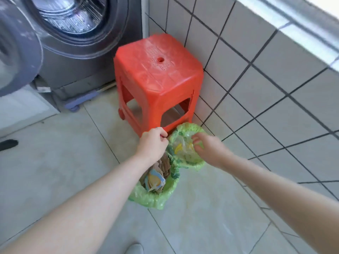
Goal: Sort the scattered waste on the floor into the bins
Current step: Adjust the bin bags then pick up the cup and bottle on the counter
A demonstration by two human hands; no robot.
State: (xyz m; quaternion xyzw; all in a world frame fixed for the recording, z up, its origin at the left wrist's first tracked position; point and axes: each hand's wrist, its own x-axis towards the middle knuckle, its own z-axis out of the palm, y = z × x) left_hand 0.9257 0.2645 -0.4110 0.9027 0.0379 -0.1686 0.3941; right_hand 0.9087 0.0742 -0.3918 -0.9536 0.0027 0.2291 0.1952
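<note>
**Clerk:** Item one, landmark: red plastic stool [157, 74], standing on the floor tiles against the tiled wall [266, 85], washing machine [77, 43] beside it.

**Checker:** Bins?

**Clerk:** Two, both lined with green bags. Far bin [190, 163] sits right at the foot of the stool, wall side; it holds clear, crumpled plastic and something yellow. Near bin [156, 197] touches it on the side away from the stool; it holds cardboard and printed paper [155, 180].

**Checker:** Hands?

**Clerk:** Left hand [153, 143] is clenched at the stool's foot, above the near bin; what it pinches, if anything, I cannot tell, perhaps the liner's edge. Right hand [207, 147] hangs over the far bin's mouth, fingers spread and loose, gripping nothing.

**Checker:** Step in hand?

**Clerk:** By my judgement, a drop into the far bin. To do it well: keep plastics with plastics, let pieces fall into the middle of the opening, and hold the liner rim steady so it does not slip inward. The bags are thin and would likely fold in if pushed.

**Checker:** Waste left on the floor?

**Clerk:** None visible near the stool; only a dark object [8, 144] far out on the washing-machine side, unidentified.

**Checker:** Brands, writing?

**Clerk:** None legible. The paper shows blue and yellow print, too blurred to read.
</note>
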